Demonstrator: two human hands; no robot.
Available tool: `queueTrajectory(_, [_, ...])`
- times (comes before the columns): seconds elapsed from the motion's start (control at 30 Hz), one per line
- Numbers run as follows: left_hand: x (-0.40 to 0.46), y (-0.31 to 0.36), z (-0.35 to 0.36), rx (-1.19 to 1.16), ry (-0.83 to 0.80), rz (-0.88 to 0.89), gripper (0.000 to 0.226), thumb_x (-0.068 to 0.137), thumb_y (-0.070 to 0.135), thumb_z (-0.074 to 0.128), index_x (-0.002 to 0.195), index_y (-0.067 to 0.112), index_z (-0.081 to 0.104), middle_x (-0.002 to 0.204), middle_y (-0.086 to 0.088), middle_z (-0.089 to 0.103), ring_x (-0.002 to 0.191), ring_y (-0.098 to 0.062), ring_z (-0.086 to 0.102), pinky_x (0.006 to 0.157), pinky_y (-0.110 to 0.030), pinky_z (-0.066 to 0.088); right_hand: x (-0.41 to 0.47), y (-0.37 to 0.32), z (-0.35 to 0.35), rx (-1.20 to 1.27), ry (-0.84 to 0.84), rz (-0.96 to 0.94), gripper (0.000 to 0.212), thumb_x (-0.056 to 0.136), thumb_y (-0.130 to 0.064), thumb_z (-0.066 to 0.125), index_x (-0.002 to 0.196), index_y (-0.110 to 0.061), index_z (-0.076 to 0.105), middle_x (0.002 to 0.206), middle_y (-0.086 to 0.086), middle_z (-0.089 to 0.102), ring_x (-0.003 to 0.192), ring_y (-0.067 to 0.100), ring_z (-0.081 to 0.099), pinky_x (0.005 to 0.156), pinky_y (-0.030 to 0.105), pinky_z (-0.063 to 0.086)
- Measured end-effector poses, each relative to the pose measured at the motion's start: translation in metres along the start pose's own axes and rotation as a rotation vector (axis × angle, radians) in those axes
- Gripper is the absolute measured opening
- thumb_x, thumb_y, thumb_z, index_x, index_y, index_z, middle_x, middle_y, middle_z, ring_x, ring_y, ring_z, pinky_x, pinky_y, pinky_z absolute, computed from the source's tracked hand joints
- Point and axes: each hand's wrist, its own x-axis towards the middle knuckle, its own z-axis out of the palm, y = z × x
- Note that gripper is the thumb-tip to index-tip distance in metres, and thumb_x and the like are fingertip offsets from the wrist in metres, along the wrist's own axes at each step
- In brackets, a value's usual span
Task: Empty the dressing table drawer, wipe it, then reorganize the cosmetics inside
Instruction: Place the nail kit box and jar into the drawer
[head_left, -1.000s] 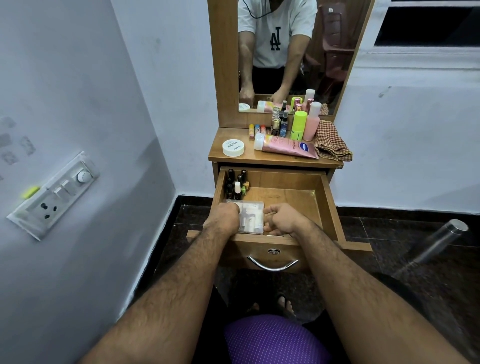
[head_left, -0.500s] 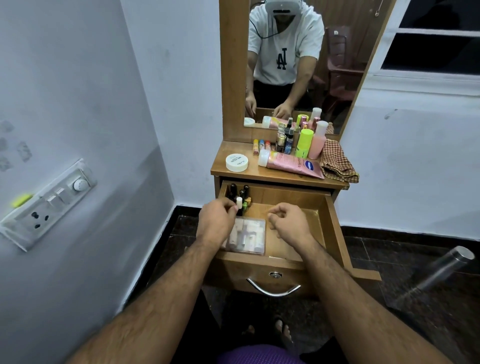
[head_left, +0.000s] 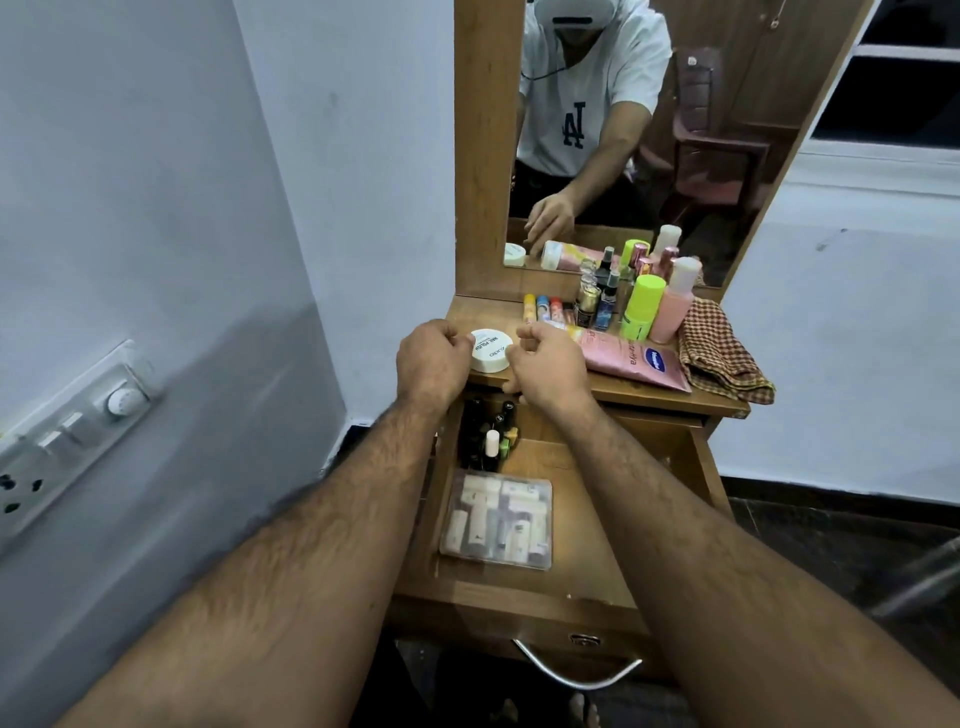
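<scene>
The wooden drawer (head_left: 524, 597) stands pulled out. In it lie a clear pouch of small tubes (head_left: 497, 519) and, at the back left, several small dark bottles (head_left: 488, 431). A white round jar (head_left: 491, 351) sits on the dressing table top (head_left: 623, 387). My left hand (head_left: 434, 361) has curled fingers against the jar's left rim. My right hand (head_left: 550, 364) curls round the jar's right side, forefinger behind it and thumb in front. Also on the top are a pink tube (head_left: 631, 358), lip balm sticks (head_left: 543, 306), small spray bottles (head_left: 597, 296), a green bottle (head_left: 641, 306) and a pink bottle (head_left: 672, 301).
A checked cloth (head_left: 719, 353) lies at the right end of the top. The mirror (head_left: 649, 130) rises behind the bottles. A white wall with a switch panel (head_left: 78, 431) is close on the left. Dark tiled floor (head_left: 831, 545) lies to the right.
Both hands have risen out of the drawer, leaving the clear pouch there, and now close on the white jar on the table top.
</scene>
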Motion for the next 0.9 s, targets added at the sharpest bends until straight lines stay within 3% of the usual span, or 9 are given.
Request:
queueTrajectory(0.17, [0.005, -0.003, 0.01, 0.034, -0.044, 0.0, 0.023, 0.094, 0.027, 0.062, 0.106, 0.011, 0.072, 0.106, -0.007, 0.072, 0.1, -0.025, 0.065, 0.079, -0.026, 0.046, -0.001, -0.004, 0.017, -0.064, 0.037, 0.011, 0.036, 0.099, -0.018, 0.053, 0.134, -0.011, 0.054, 0.12, 0.007, 0.067, 0.057, 0.018, 0.072, 0.061, 0.041, 0.062])
queueTrajectory(0.27, [0.002, -0.003, 0.011, -0.005, -0.011, -0.022, 0.022, 0.092, 0.022, 0.065, 0.109, 0.01, 0.072, 0.11, -0.007, 0.072, 0.103, -0.026, 0.064, 0.084, -0.029, 0.049, -0.002, 0.0, 0.021, 0.059, 0.061, 0.036, 0.036, 0.097, -0.014, 0.056, 0.132, -0.014, 0.056, 0.118, -0.001, 0.067, 0.062, 0.016, 0.073, 0.055, 0.032, 0.059])
queueTrajectory(0.4, [-0.008, -0.001, 0.007, -0.113, 0.053, -0.051, 0.027, 0.091, 0.021, 0.066, 0.115, 0.012, 0.071, 0.112, -0.003, 0.072, 0.104, -0.022, 0.065, 0.089, -0.029, 0.052, -0.017, 0.004, 0.016, 0.254, 0.086, 0.029, 0.027, 0.093, -0.011, 0.063, 0.12, -0.018, 0.063, 0.097, -0.013, 0.067, 0.072, 0.014, 0.073, 0.05, 0.02, 0.051])
queueTrajectory(0.57, [-0.042, -0.004, 0.003, -0.273, 0.092, -0.092, 0.022, 0.089, 0.022, 0.069, 0.109, 0.016, 0.073, 0.103, 0.001, 0.074, 0.093, -0.017, 0.069, 0.085, -0.036, 0.057, -0.044, 0.016, 0.004, 0.357, 0.138, 0.034, 0.021, 0.092, -0.012, 0.066, 0.112, -0.016, 0.066, 0.106, -0.001, 0.073, 0.081, 0.015, 0.074, 0.056, 0.024, 0.054])
queueTrajectory(0.77, [-0.101, -0.032, 0.003, -0.313, -0.043, -0.153, 0.016, 0.084, 0.021, 0.076, 0.099, 0.018, 0.074, 0.091, 0.006, 0.074, 0.083, -0.014, 0.071, 0.074, -0.039, 0.061, -0.093, 0.047, -0.009, 0.277, 0.134, 0.083, 0.013, 0.087, -0.017, 0.07, 0.086, -0.029, 0.065, 0.09, -0.003, 0.075, 0.076, 0.013, 0.074, 0.066, 0.037, 0.061])
queueTrajectory(0.9, [-0.129, -0.049, 0.002, -0.185, -0.176, -0.186, 0.023, 0.086, 0.017, 0.076, 0.107, 0.011, 0.072, 0.094, -0.001, 0.073, 0.078, -0.014, 0.071, 0.073, -0.035, 0.062, -0.12, 0.067, -0.009, 0.26, 0.042, 0.151, 0.006, 0.09, -0.017, 0.069, 0.096, -0.018, 0.068, 0.091, 0.002, 0.074, 0.077, 0.015, 0.073, 0.055, 0.028, 0.055])
